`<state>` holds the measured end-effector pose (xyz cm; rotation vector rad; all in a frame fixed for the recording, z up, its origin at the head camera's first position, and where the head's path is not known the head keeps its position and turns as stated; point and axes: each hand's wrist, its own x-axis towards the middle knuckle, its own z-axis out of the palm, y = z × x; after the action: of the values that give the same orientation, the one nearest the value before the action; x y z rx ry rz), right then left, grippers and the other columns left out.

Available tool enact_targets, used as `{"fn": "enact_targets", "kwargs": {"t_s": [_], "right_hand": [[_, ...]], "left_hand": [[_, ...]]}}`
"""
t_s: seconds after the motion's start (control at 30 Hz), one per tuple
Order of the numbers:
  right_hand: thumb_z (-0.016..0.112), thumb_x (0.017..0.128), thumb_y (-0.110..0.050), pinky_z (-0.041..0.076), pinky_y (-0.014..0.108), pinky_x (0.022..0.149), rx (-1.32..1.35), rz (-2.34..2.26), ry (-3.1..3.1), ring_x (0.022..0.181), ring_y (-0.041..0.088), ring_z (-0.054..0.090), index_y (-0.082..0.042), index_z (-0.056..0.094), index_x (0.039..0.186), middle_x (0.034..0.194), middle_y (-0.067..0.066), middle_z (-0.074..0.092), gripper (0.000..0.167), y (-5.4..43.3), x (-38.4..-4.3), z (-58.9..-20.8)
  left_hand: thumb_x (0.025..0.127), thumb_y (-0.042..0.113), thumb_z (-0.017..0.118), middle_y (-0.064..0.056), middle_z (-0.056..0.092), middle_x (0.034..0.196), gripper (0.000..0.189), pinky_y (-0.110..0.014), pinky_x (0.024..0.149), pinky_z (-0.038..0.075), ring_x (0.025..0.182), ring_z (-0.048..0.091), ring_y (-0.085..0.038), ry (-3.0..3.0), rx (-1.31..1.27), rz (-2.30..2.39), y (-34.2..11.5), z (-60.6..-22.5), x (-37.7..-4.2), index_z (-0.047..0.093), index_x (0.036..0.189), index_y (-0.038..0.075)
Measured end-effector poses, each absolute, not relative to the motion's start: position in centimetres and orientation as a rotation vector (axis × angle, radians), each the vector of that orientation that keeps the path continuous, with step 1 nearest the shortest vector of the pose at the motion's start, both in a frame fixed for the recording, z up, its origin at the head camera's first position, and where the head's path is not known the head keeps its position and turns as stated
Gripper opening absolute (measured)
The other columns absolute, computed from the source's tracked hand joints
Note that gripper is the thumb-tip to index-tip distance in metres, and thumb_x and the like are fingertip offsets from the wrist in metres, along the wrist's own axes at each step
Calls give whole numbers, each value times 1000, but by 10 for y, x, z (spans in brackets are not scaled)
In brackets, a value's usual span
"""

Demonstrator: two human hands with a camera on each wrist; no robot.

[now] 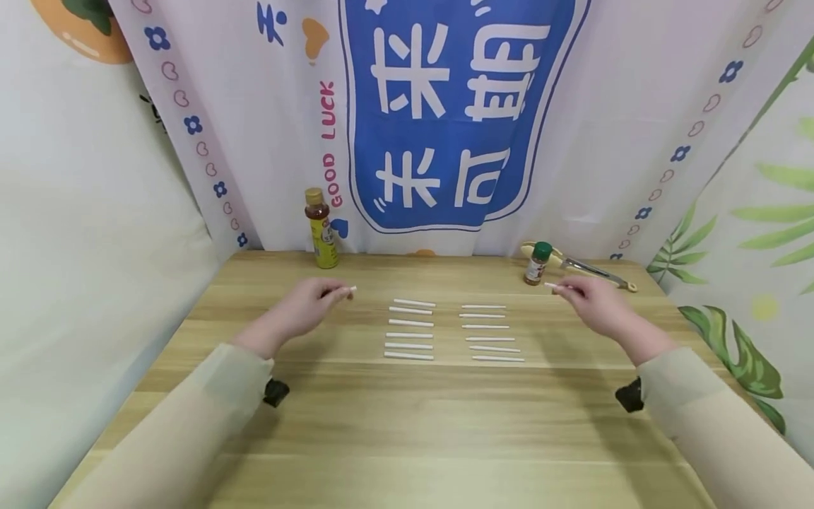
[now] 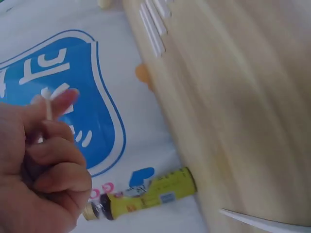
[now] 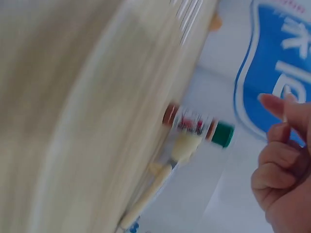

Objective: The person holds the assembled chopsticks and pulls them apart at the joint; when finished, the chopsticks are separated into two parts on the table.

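Observation:
In the head view, my left hand [image 1: 310, 305] pinches a slim white stick [image 1: 353, 288] between thumb and fingers, above the table left of the stick rows. The left wrist view shows the same stick [image 2: 49, 110] partly covered by the fingers. Over the right side, my right hand [image 1: 596, 304] pinches another thin white stick [image 1: 550, 285], its tip pointing left near a small jar. Most of it is hidden by the fingers. Between the hands lie two columns: thicker white sticks [image 1: 410, 335] on the left, thinner ones with narrowed left ends [image 1: 490, 339] on the right.
A yellow-labelled bottle [image 1: 324, 240] with a gold cap stands at the back left of the wooden table [image 1: 407, 438]. At the back right are a green-capped spice jar [image 1: 536, 266] and tongs [image 1: 588, 268]. A printed curtain [image 1: 286, 141] hangs behind the table.

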<state>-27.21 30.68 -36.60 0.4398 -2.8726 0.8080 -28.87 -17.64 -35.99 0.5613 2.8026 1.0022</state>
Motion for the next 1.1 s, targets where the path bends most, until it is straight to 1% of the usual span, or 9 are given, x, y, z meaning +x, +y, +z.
{"fn": "enact_targets", "kwargs": {"t_s": [0.07, 0.13, 0.2, 0.37, 0.43, 0.53, 0.73, 0.83, 1.1], "right_hand": [[49, 103, -9, 47, 51, 76, 453, 768, -2917, 89, 35, 59, 3, 66, 115, 105, 21, 65, 23, 310, -284, -363], [48, 103, -6, 47, 52, 80, 494, 756, -2944, 95, 35, 59, 5, 63, 118, 109, 23, 64, 25, 300, -296, -366], [48, 101, -2, 48, 50, 79, 526, 775, -2974, 90, 33, 60, 5, 62, 121, 104, 22, 65, 25, 284, -307, -371], [53, 98, -1, 49, 41, 70, 607, 764, -3026, 74, 23, 57, 1, 64, 105, 83, 9, 63, 13, 242, -332, -382], [55, 97, -1, 48, 41, 72, 608, 744, -3033, 76, 23, 57, -1, 62, 96, 83, 8, 62, 7, 231, -342, -387], [58, 95, 0, 48, 43, 74, 602, 710, -3042, 80, 26, 56, -3, 61, 90, 83, 9, 60, 7, 222, -353, -398], [63, 90, 1, 46, 39, 73, 632, 732, -3054, 78, 23, 54, -4, 64, 86, 80, 6, 59, 6, 216, -364, -426], [66, 87, 0, 45, 38, 71, 654, 715, -3046, 75, 21, 54, -6, 64, 83, 77, 4, 58, 8, 213, -364, -432], [69, 83, 3, 44, 38, 71, 643, 693, -3073, 74, 22, 53, -9, 61, 79, 76, 4, 56, 14, 207, -366, -432]], "left_hand": [[106, 19, 47, -8, 60, 90, 25, -44, 72, 47, 79, 54, -25, 2825, 597, 929, -170, -359, -299, 68, 113, 8], [103, 12, 49, -9, 59, 87, 23, -43, 75, 48, 78, 54, -25, 2849, 658, 858, -154, -361, -313, 68, 114, 4], [101, 8, 52, -8, 62, 93, 22, -42, 82, 49, 86, 57, -23, 2843, 680, 810, -136, -364, -327, 68, 114, 2], [99, 11, 59, -4, 65, 101, 17, -39, 89, 49, 96, 60, -20, 2837, 642, 780, -98, -375, -359, 69, 111, 6], [97, 10, 61, -2, 65, 100, 15, -38, 88, 49, 95, 59, -19, 2843, 646, 766, -86, -380, -369, 70, 109, 6], [95, 7, 63, -2, 65, 96, 11, -37, 84, 49, 91, 59, -19, 2842, 686, 716, -72, -389, -381, 71, 102, 6], [89, 2, 64, -2, 64, 86, 8, -33, 75, 48, 82, 58, -19, 2789, 707, 618, -53, -409, -390, 69, 88, 8], [89, 3, 66, 0, 64, 84, 9, -32, 74, 47, 80, 57, -18, 2795, 722, 583, -49, -416, -391, 69, 85, 9], [90, 2, 65, 0, 65, 87, 9, -33, 78, 49, 84, 58, -18, 2821, 737, 606, -48, -420, -388, 71, 89, 9]]}}
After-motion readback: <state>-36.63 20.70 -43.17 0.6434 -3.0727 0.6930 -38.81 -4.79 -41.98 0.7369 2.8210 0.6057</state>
